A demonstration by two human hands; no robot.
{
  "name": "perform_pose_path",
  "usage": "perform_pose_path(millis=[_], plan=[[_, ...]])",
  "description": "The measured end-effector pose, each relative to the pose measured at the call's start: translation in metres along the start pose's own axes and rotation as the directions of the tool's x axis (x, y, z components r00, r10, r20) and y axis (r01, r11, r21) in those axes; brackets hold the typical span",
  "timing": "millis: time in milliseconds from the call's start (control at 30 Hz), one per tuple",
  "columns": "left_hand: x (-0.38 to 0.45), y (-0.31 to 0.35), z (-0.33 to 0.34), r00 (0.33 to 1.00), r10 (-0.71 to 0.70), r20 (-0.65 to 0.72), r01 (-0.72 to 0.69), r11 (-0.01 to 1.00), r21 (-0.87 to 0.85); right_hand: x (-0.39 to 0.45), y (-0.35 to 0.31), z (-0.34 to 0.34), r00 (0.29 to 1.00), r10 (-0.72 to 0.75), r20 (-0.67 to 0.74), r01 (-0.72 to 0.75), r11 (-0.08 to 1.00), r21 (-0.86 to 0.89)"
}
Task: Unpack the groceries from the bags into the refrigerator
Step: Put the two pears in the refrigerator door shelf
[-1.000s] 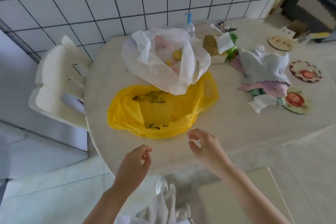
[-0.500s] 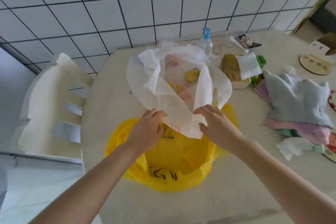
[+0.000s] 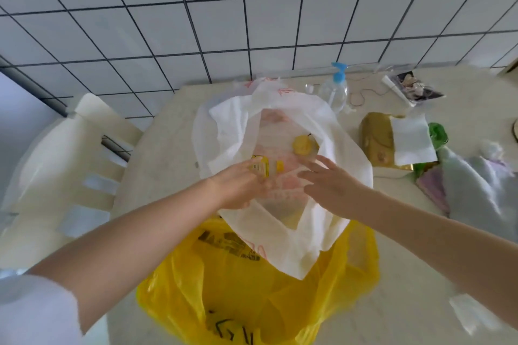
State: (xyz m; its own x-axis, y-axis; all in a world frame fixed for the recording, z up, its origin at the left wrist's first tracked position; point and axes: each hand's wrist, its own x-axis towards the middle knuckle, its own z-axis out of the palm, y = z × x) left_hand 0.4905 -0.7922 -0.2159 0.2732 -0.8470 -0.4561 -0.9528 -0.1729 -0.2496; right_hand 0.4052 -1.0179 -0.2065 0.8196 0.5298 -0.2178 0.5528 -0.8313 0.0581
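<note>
You're looking down at a round cream tabletop (image 3: 173, 131) with a faintly mottled surface, pushed against the wall at 12 o'clock. That wall is white square ceramic tile with dark grout lines (image 3: 252, 8), covering the whole upper half of your view. At 9 o'clock, a white plastic slatted-back chair (image 3: 64, 165) sits tucked against the table edge. Behind it at 10 o'clock, a plain pale grey-blue panel (image 3: 16, 109) meets the tile along a dark strip. Light is soft, even daylight, slightly brighter on the chair back; no hard shadows on the tabletop.
</note>
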Motion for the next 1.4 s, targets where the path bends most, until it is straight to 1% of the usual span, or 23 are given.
perform_pose_path(millis=[33, 100, 200, 233, 333, 400, 467, 533, 600, 633, 733, 767, 800, 867, 933, 1000, 1067, 1100, 1133, 1200, 1267, 1333, 1400], plan=[[-0.001, -0.003, 0.007, 1.0, 0.015, -0.015, -0.015, 1.0, -0.011, 0.001, 0.006, 0.004, 0.999, -0.036, -0.008, 0.036, 0.999, 0.006], [-0.008, -0.009, 0.019, 0.995, 0.009, -0.101, -0.008, 1.0, 0.009, -0.003, 0.015, 0.015, 0.987, -0.085, -0.137, 0.087, 0.996, 0.007], [-0.022, -0.012, 0.038, 0.946, -0.063, -0.318, 0.055, 0.998, -0.033, -0.014, 0.025, 0.036, 0.935, -0.091, -0.343, 0.108, 0.994, 0.03], [-0.031, -0.013, 0.042, 0.931, -0.112, -0.348, 0.104, 0.994, -0.042, -0.019, 0.028, 0.039, 0.93, -0.077, -0.36, 0.091, 0.996, 0.023], [-0.056, -0.015, 0.063, 0.901, -0.267, -0.341, 0.249, 0.964, -0.096, -0.036, 0.044, 0.051, 0.949, -0.017, -0.314, 0.027, 0.999, 0.027], [-0.071, -0.02, 0.078, 0.883, -0.364, -0.295, 0.339, 0.931, -0.136, -0.049, 0.056, 0.057, 0.972, 0.032, -0.232, -0.022, 0.999, 0.043], [-0.082, -0.027, 0.091, 0.873, -0.42, -0.246, 0.385, 0.905, -0.179, -0.057, 0.064, 0.063, 0.989, 0.073, -0.132, -0.067, 0.997, 0.05], [-0.087, -0.028, 0.098, 0.869, -0.449, -0.209, 0.401, 0.886, -0.234, -0.06, 0.068, 0.067, 0.991, 0.085, -0.101, -0.079, 0.995, 0.057], [-0.086, -0.026, 0.094, 0.87, -0.451, -0.198, 0.393, 0.879, -0.27, -0.055, 0.068, 0.065, 0.984, 0.101, -0.147, -0.091, 0.993, 0.069], [-0.084, -0.026, 0.091, 0.872, -0.437, -0.222, 0.375, 0.887, -0.271, -0.05, 0.068, 0.061, 0.976, 0.122, -0.182, -0.11, 0.991, 0.075], [-0.069, -0.03, 0.076, 0.864, -0.356, -0.357, 0.315, 0.934, -0.169, -0.029, 0.069, 0.044, 0.938, 0.149, -0.314, -0.126, 0.988, 0.094], [-0.063, -0.032, 0.072, 0.865, -0.338, -0.371, 0.308, 0.941, -0.139, -0.021, 0.068, 0.039, 0.929, 0.148, -0.34, -0.124, 0.988, 0.094], [-0.056, -0.035, 0.069, 0.874, -0.323, -0.364, 0.301, 0.946, -0.117, -0.013, 0.069, 0.036, 0.922, 0.141, -0.361, -0.12, 0.99, 0.08], [-0.043, -0.042, 0.065, 0.915, -0.284, -0.285, 0.279, 0.959, -0.06, 0.004, 0.074, 0.035, 0.923, 0.136, -0.36, -0.124, 0.991, 0.056], [-0.033, -0.051, 0.059, 0.961, -0.23, -0.155, 0.237, 0.971, 0.028, 0.021, 0.079, 0.035, 0.939, 0.122, -0.322, -0.121, 0.992, 0.025], [-0.024, -0.061, 0.055, 0.983, -0.181, -0.03, 0.183, 0.977, 0.107, 0.036, 0.081, 0.032, 0.986, 0.065, -0.152, -0.072, 0.996, -0.045], [-0.016, -0.073, 0.054, 0.984, -0.165, 0.066, 0.148, 0.968, 0.202, 0.046, 0.089, 0.036, 0.998, 0.035, 0.048, -0.026, 0.984, -0.178], [-0.013, -0.08, 0.054, 0.98, -0.167, 0.112, 0.135, 0.959, 0.251, 0.05, 0.094, 0.035, 0.994, 0.044, 0.101, -0.019, 0.972, -0.232], [-0.011, -0.087, 0.054, 0.972, -0.177, 0.154, 0.127, 0.95, 0.285, 0.053, 0.101, 0.036, 0.994, 0.03, 0.106, -0.003, 0.969, -0.249], [-0.009, -0.104, 0.055, 0.954, -0.214, 0.211, 0.139, 0.937, 0.322, 0.058, 0.118, 0.037, 0.992, 0.072, 0.1, -0.035, 0.942, -0.335], [-0.01, -0.12, 0.056, 0.936, -0.269, 0.227, 0.183, 0.923, 0.339, 0.059, 0.136, 0.041, 0.977, 0.164, 0.139, -0.085, 0.89, -0.448], [-0.01, -0.134, 0.058, 0.915, -0.327, 0.237, 0.242, 0.913, 0.327, 0.061, 0.149, 0.04, 0.927, 0.281, 0.248, -0.119, 0.848, -0.516], [-0.007, -0.145, 0.062, 0.885, -0.388, 0.257, 0.311, 0.904, 0.292, 0.064, 0.155, 0.038, 0.902, 0.341, 0.266, -0.162, 0.836, -0.524]])
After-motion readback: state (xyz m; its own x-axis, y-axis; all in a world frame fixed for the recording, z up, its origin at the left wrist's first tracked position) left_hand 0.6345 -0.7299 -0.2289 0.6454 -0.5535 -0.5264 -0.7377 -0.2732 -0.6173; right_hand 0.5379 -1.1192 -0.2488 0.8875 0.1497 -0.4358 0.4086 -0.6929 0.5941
